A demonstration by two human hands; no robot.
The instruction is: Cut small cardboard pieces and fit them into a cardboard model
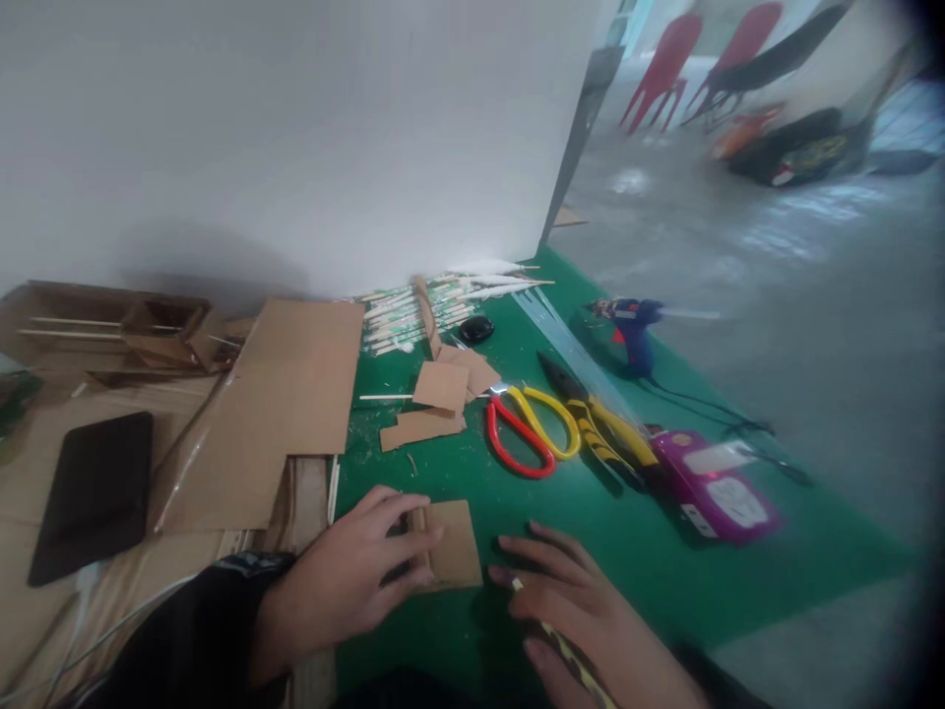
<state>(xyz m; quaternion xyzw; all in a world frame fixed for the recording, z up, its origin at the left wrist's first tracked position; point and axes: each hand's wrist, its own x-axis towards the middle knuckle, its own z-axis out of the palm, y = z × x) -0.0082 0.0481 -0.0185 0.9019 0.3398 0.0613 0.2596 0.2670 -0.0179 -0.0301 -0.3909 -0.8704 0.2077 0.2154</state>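
Note:
My left hand [361, 556] grips a narrow upright cardboard piece [420, 537] by its edges, at the left side of a small cardboard square [456, 545] on the green tabletop. One fingertip reaches over the square. To the right, apart from the square, my right hand [576, 601] holds a slim pen [565, 645] with a yellow-and-dark pattern. Its light tip points towards the cardboard, and the fingers above it are spread. Just beyond both hands lie scissors [528, 433] with one red and one yellow handle, and several cardboard scraps [441, 384].
Pliers [598, 418], a purple box-shaped device [716, 487] and a blue glue gun [631, 325] lie on the right. Wooden sticks [399, 320] sit by the wall. A large cardboard sheet [295, 394], a black phone [95, 492] and a cardboard structure [162, 325] are left.

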